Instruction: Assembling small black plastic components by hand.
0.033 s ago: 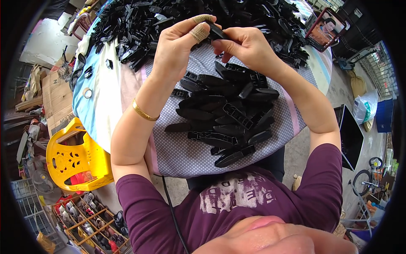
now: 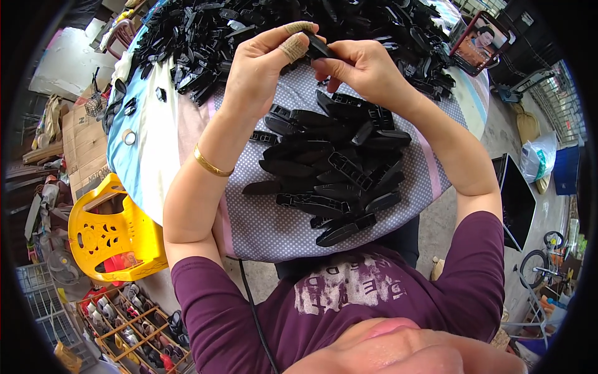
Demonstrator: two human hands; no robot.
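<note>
a: what have we got in our hands?

b: one black plastic part (image 2: pixel 319 45), pinched between both. our left hand (image 2: pixel 265 68) is closed on it with taped fingertips (image 2: pixel 293 47), and our right hand (image 2: pixel 364 65) is curled round its other end. we hold it up over the far half of the table.

a: and what lies around it?

b: just below our hands a small pile (image 2: pixel 333 171) of the same black parts sits on the dotted cloth (image 2: pixel 261 218), near our chest. beyond the hands a far bigger heap (image 2: pixel 261 28) spreads over the back of the table. a few loose pieces lie at the left edge on the pale blue cover (image 2: pixel 128 159). a phone (image 2: pixel 476 43) stands propped at the far right, screen lit.

a: anything blocking our view?

b: our hands hide most of the part, so we can't tell its full shape. our forearms cross the cloth on both sides of the small pile. a gold bangle (image 2: pixel 210 165) rings the left wrist.

a: the room?

b: cluttered. a yellow plastic chair (image 2: pixel 109 234) stands left of the table, with a wooden rack (image 2: pixel 134 327) of small items below it and cardboard boxes (image 2: pixel 81 146) further back. on the right, a concrete floor, a dark flat panel (image 2: pixel 516 199), a white bag (image 2: pixel 539 159) and a bicycle wheel (image 2: pixel 536 268).
</note>
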